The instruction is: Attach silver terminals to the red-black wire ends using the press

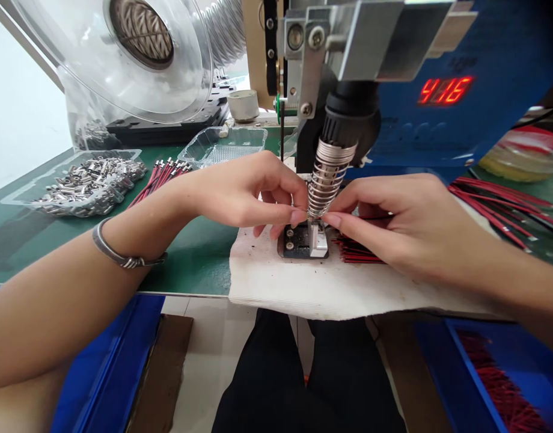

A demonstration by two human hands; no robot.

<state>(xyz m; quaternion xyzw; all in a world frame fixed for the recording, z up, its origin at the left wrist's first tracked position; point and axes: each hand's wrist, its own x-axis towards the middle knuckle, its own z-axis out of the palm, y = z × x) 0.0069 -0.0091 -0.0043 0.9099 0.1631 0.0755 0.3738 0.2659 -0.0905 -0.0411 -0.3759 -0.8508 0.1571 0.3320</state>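
Observation:
My left hand (262, 195) is closed in a pinch at the left side of a soldering iron tip wrapped in a metal spring coil (329, 174). What its fingertips hold is too small and hidden to make out. From the right, my right hand (394, 219) pinches a thin wire (383, 217), dark where it shows behind the thumb, with its end at the tip. Under the fingertips stands a small metal block fixture (318, 240) on a black base plate. Red and black wires (360, 251) lie beneath my right hand.
At left are a clear tray of small metal parts (89, 183) and finished-looking wires with metal ends (161, 174). A clear plastic tray (226, 147) and transparent fume hood (186, 72) stand behind. A blue machine (407, 132) displays red digits. More wires (506, 204) lie right.

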